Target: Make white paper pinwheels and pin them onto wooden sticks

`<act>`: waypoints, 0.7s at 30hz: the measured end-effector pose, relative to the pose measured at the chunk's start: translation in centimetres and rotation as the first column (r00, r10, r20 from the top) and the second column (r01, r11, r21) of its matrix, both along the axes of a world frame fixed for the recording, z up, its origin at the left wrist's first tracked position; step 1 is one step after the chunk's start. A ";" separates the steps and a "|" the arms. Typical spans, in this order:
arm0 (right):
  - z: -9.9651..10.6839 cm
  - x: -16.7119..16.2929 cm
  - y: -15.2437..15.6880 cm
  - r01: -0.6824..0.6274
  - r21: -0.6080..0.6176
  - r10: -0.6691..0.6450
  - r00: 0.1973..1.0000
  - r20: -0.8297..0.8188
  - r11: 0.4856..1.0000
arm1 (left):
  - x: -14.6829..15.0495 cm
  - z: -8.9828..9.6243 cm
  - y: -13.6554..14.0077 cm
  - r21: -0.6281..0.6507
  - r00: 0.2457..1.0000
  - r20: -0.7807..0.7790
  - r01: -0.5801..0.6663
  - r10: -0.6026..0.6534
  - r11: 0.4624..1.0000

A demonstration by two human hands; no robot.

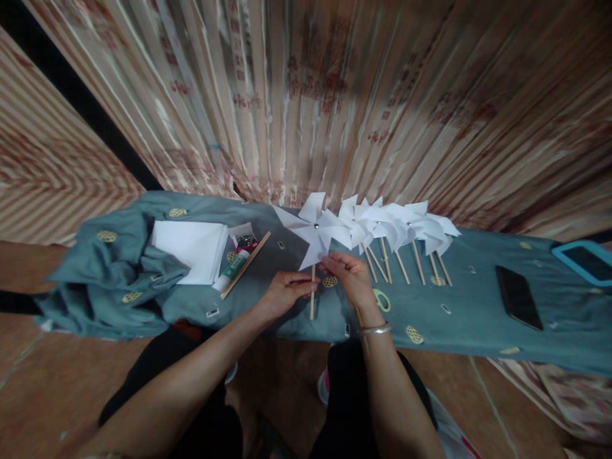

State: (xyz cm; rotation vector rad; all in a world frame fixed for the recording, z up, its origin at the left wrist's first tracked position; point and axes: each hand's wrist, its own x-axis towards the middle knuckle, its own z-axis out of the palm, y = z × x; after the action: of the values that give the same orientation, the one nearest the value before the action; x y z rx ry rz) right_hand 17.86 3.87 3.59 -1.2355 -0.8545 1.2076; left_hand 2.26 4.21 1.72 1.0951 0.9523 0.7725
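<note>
A white paper pinwheel [313, 229] with a silver dot at its centre stands upright on a thin wooden stick [312, 306] in front of me. My left hand [287, 292] pinches that stick below the blades. My right hand [348, 274] has its fingertips closed at the edge of the lowest blade, near the top of the stick. Just right of it, several more white pinwheels [411, 223] lie overlapping in a row, their sticks pointing toward me. Partly behind my right wrist is a pair of light green scissors [381, 299].
On the blue-green cloth [468, 325] lie a stack of white paper [191, 239], a glue stick [234, 268], loose wooden sticks [248, 261] and a small pack of dark pins [245, 241]. A black phone [519, 296] and a blue-framed device [586, 261] lie right. A curtain [306, 95] hangs behind.
</note>
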 end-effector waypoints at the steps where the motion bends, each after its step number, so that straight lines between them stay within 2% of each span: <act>1: 0.1 0.0 -0.1 -0.011 0.003 0.011 1.000 0.007 1.000 | 0.0 0.1 0.0 -0.002 1.000 0.005 -0.003 0.003 1.000; 6: 0.7 0.7 -0.2 -0.027 0.023 0.024 0.994 0.109 0.999 | 0.1 0.6 0.0 -0.044 0.998 0.055 -0.020 0.022 0.999; 10: 0.8 2.6 -0.2 0.141 0.052 -0.148 0.977 0.155 0.989 | 0.0 0.8 0.0 -0.079 0.997 0.081 -0.007 0.014 0.997; 12: 0.7 3.9 -0.1 0.285 0.115 -0.300 0.942 0.149 0.952 | 0.0 0.8 -0.1 -0.094 0.997 0.080 0.012 -0.004 0.996; 14: 0.5 5.1 -0.1 0.427 0.175 -0.452 0.882 0.135 0.887 | 0.0 0.7 -0.3 -0.105 0.997 0.072 0.034 -0.026 0.994; 17: 0.3 6.4 -0.1 0.551 0.224 -0.585 0.800 0.131 0.804 | 0.1 0.3 -0.4 -0.131 0.996 0.071 0.057 -0.048 0.990; 19: 0.2 6.8 -0.1 0.573 0.243 -0.612 0.780 0.132 0.783 | 0.2 0.1 -0.5 -0.143 0.995 0.077 0.067 -0.056 0.987; 21: 0.3 6.7 -0.1 0.540 0.241 -0.578 0.805 0.129 0.806 | 0.3 -0.2 -0.7 -0.150 0.994 0.088 0.078 -0.065 0.986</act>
State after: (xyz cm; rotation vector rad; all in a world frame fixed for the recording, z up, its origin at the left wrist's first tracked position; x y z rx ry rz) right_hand 24.61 3.82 3.90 -1.3355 -0.6538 0.5124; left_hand 2.51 3.55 1.56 0.9513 0.8828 0.6692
